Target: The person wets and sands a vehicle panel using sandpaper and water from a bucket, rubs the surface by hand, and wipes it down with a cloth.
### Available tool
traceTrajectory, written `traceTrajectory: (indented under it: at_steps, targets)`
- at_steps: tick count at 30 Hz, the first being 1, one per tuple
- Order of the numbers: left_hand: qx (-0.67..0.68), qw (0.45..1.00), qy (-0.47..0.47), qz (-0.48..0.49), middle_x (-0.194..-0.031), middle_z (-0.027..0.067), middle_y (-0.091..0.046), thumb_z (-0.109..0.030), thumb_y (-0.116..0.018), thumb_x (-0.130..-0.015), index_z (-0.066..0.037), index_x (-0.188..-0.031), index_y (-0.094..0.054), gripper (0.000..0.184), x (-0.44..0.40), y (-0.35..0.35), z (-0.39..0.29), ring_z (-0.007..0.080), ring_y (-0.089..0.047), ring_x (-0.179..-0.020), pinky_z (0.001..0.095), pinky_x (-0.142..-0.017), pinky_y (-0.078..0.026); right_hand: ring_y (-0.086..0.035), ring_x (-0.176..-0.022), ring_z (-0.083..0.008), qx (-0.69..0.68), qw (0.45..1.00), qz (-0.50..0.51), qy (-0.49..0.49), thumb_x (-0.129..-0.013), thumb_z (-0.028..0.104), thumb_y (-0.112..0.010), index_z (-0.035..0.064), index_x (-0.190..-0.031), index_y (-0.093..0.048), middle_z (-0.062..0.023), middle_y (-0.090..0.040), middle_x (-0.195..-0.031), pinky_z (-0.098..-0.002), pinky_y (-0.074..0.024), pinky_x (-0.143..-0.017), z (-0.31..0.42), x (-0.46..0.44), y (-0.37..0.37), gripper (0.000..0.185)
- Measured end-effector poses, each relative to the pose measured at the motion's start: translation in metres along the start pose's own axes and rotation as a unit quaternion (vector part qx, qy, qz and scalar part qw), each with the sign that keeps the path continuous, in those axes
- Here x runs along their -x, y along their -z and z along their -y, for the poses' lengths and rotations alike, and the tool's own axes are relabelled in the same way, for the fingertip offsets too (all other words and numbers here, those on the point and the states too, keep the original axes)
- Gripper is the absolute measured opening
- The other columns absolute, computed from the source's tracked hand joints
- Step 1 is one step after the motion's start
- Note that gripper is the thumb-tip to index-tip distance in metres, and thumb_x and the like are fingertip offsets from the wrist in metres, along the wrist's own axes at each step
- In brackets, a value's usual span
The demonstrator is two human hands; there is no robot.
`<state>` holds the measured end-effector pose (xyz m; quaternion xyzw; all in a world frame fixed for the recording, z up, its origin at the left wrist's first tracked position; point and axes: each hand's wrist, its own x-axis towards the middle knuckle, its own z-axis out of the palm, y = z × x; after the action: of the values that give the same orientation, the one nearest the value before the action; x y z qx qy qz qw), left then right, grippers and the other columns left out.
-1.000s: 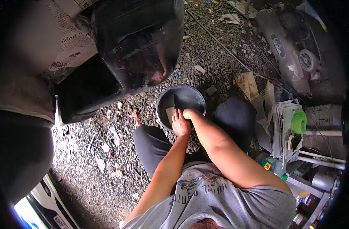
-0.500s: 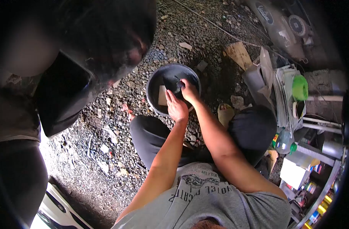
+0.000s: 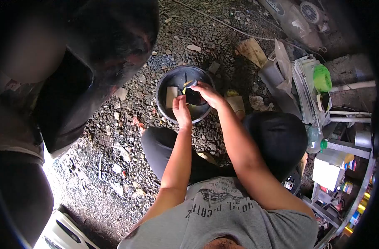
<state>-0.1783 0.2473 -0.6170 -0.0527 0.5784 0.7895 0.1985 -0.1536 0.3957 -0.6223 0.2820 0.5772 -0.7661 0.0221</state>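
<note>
A round black basin (image 3: 159, 107) stands on the gravel in front of my bent knees. Over it, my right hand (image 3: 208, 94) grips a dark piece (image 3: 193, 97) with yellow-green and pale grey along its upper edge; its exact kind is unclear. My left hand (image 3: 182, 111) has its fingers pinched together at the left edge of that same piece. Inside the basin, left of my fingers, lies a flat beige rectangular block (image 3: 171, 97). My right hand partly hides the basin's right side.
Gravel (image 3: 127, 137) with scattered scraps surrounds the basin. A large dark glossy panel (image 3: 110, 54) looms at left. On the right are a wooden board (image 3: 252, 52), a grey bin (image 3: 272, 79), stacked papers (image 3: 305, 89), a green roll (image 3: 322, 78) and a shelf (image 3: 347, 148) with cans.
My left hand has gone from flat, extended fingers to a pinch at the dark piece. The piece has been lifted and turned, showing yellow-green. The camera view has shifted slightly.
</note>
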Motion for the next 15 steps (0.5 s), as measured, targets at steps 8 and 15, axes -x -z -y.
traceTrajectory:
  at_steps: [8,15]
  targets:
    - [-0.231,0.967,-0.105,0.013,-0.102,0.0041,-0.065,0.001,-0.061,-0.094,-0.002,-0.113,-0.062,0.019,-0.023,0.029,-0.040,0.0136,-0.061,-0.093,0.0268,-0.085,-0.049,-0.062,-0.077,-0.0179,0.347,0.937,-0.006,0.051,-0.082,0.025,-0.074,-0.0011,-0.101,-0.065,-0.0108,-0.066,-0.081,-0.0352,-0.0481,-0.071,0.052,-0.009,-0.006,0.033]
    - [-0.250,0.955,-0.134,0.084,-0.106,0.0066,-0.065,0.002,-0.059,-0.094,-0.002,-0.113,-0.063,0.020,-0.048,0.041,-0.067,0.0150,-0.061,-0.097,0.0278,-0.090,-0.048,-0.066,-0.079,-0.0253,0.400,0.900,0.171,-0.034,-0.074,0.027,-0.080,-0.0008,-0.110,-0.063,-0.0152,-0.069,-0.091,-0.0377,-0.0508,-0.073,0.113,-0.022,-0.037,0.049]
